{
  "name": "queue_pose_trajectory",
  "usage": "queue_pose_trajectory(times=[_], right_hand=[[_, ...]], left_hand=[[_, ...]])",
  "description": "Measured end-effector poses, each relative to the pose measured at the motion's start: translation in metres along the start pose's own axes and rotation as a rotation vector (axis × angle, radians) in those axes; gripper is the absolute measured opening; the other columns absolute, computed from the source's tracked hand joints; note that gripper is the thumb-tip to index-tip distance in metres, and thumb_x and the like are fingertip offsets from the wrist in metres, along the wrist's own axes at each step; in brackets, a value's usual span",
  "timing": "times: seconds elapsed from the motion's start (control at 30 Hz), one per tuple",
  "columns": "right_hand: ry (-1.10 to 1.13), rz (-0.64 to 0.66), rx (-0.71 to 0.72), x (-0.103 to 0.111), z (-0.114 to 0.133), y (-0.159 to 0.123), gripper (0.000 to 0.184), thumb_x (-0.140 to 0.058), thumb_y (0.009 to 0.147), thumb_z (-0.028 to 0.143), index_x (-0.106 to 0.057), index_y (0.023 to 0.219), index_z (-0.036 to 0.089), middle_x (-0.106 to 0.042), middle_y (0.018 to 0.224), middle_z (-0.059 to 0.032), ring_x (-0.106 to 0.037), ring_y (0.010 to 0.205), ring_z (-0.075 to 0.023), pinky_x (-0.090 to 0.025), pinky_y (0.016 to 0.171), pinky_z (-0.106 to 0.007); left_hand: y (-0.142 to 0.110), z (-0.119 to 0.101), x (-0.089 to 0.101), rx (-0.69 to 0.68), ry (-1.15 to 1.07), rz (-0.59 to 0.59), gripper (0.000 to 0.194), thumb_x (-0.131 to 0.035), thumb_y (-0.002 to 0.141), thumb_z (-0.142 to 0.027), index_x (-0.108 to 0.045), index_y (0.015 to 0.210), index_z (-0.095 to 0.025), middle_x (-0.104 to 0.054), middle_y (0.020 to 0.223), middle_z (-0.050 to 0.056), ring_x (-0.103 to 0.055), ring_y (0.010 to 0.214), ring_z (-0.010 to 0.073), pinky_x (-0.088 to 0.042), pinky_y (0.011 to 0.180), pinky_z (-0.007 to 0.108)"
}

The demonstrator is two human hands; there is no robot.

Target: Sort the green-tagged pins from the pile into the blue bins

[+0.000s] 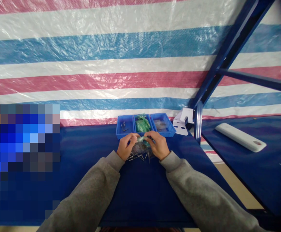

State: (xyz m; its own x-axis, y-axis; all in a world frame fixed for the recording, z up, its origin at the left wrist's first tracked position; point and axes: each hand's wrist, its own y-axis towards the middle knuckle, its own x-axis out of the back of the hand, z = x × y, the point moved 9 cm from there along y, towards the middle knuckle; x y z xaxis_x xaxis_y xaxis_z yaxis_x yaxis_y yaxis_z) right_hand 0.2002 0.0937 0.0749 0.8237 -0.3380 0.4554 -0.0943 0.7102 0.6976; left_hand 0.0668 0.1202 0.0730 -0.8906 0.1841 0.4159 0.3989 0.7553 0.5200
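Observation:
Both hands are closed on a small, thin plastic bag, clear with a greenish tint, at the middle of the blue table. My left hand pinches its left side between thumb and fingers. On the opposite side, my right hand grips it with bent fingers. Beneath and just in front of the bag lies a loose pile of slender metal pins, partly hidden by the hands. Whether anything is inside the bag, I cannot tell.
Behind my hands stand three blue bins: the left bin with several metal pins, the middle holding a green plastic bag, the right holding clear bags. White bracket-like pieces lie beside a blue metal post. A long white object rests on the right-hand table.

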Motion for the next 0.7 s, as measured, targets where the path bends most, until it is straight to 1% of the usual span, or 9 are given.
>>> queue_pose_trajectory(times=[0.07, 0.13, 0.23, 0.33, 0.43, 0.53, 0.6, 0.63, 0.7], right_hand=[[-0.028, 0.001, -0.017, 0.002, -0.002, 0.001, 0.014, -0.049, 0.089, 0.024, -0.062, 0.086, 0.021, -0.066, 0.084, -0.0057, -0.061, 0.082, -0.0197, -0.048, 0.079, -0.035], [-0.02, -0.003, -0.056, 0.004, -0.005, 0.001, 0.014, -0.05, 0.088, 0.025, -0.063, 0.084, 0.02, -0.066, 0.081, -0.0048, -0.061, 0.077, -0.0187, -0.048, 0.074, -0.033], [0.032, -0.01, -0.108, 0.005, -0.007, 0.002, 0.013, -0.053, 0.087, 0.027, -0.063, 0.083, 0.02, -0.065, 0.076, -0.003, -0.06, 0.068, -0.0163, -0.049, 0.068, -0.029], [0.065, -0.004, -0.084, 0.006, 0.0, 0.003, 0.014, -0.054, 0.087, 0.028, -0.064, 0.092, 0.02, -0.065, 0.08, -0.0037, -0.06, 0.069, -0.0162, -0.05, 0.069, -0.03], [0.08, 0.026, -0.027, 0.006, 0.012, 0.003, 0.026, -0.05, 0.088, 0.026, -0.06, 0.111, 0.022, -0.062, 0.104, -0.0082, -0.06, 0.086, -0.019, -0.051, 0.075, -0.033], [0.065, 0.065, 0.055, 0.005, 0.022, 0.002, 0.038, -0.049, 0.087, 0.023, -0.054, 0.124, 0.024, -0.049, 0.127, -0.0107, -0.055, 0.103, -0.0217, -0.05, 0.084, -0.037], [0.046, 0.086, 0.094, 0.002, 0.024, 0.002, 0.036, -0.049, 0.087, 0.023, -0.056, 0.122, 0.024, -0.049, 0.127, -0.0102, -0.054, 0.106, -0.0217, -0.049, 0.088, -0.038], [0.042, 0.089, 0.101, 0.0, 0.023, 0.001, 0.031, -0.048, 0.088, 0.023, -0.059, 0.118, 0.024, -0.052, 0.122, -0.0096, -0.055, 0.105, -0.0211, -0.049, 0.088, -0.037], [0.041, 0.067, 0.089, -0.001, 0.018, 0.001, 0.022, -0.047, 0.09, 0.024, -0.064, 0.104, 0.022, -0.06, 0.105, -0.0083, -0.057, 0.098, -0.0199, -0.049, 0.087, -0.035]], left_hand=[[0.001, -0.011, 0.002, -0.099, 0.083, -0.002, 0.025, -0.05, 0.089, -0.035, -0.065, 0.09, -0.015, -0.065, 0.09, 0.009, -0.061, 0.085, 0.0185, -0.048, 0.076, 0.03], [0.001, -0.015, 0.006, -0.134, 0.135, -0.029, 0.02, -0.056, 0.085, -0.033, -0.066, 0.089, -0.016, -0.066, 0.087, 0.007, -0.061, 0.081, 0.0173, -0.048, 0.074, 0.029], [0.001, -0.013, 0.006, -0.118, 0.179, -0.04, 0.017, -0.058, 0.085, -0.031, -0.066, 0.091, -0.017, -0.068, 0.081, 0.005, -0.061, 0.071, 0.0146, -0.049, 0.07, 0.027], [0.001, -0.007, 0.009, -0.067, 0.18, -0.079, 0.018, -0.059, 0.083, -0.032, -0.067, 0.087, -0.016, -0.068, 0.078, 0.004, -0.061, 0.069, 0.0149, -0.049, 0.07, 0.027], [0.001, 0.006, 0.011, 0.048, 0.028, -0.118, 0.018, -0.06, 0.083, -0.033, -0.064, 0.085, -0.016, -0.066, 0.07, 0.003, -0.06, 0.061, 0.013, -0.049, 0.062, 0.024], [0.0, 0.021, 0.01, 0.189, -0.229, -0.148, 0.024, -0.06, 0.082, -0.036, -0.055, 0.096, -0.018, -0.057, 0.055, -0.004, -0.052, 0.043, 0.0086, -0.042, 0.047, 0.02], [-0.002, 0.027, 0.009, 0.251, -0.355, -0.165, 0.031, -0.061, 0.082, -0.038, -0.048, 0.104, -0.019, -0.056, 0.053, -0.007, -0.046, 0.037, 0.0067, -0.037, 0.042, 0.018], [-0.002, 0.029, 0.007, 0.265, -0.387, -0.162, 0.032, -0.06, 0.082, -0.039, -0.047, 0.104, -0.02, -0.056, 0.053, -0.007, -0.044, 0.036, 0.0062, -0.036, 0.04, 0.018], [-0.002, 0.028, 0.004, 0.252, -0.387, -0.116, 0.028, -0.055, 0.085, -0.042, -0.051, 0.099, -0.018, -0.055, 0.054, -0.005, -0.045, 0.037, 0.0065, -0.037, 0.041, 0.019]])
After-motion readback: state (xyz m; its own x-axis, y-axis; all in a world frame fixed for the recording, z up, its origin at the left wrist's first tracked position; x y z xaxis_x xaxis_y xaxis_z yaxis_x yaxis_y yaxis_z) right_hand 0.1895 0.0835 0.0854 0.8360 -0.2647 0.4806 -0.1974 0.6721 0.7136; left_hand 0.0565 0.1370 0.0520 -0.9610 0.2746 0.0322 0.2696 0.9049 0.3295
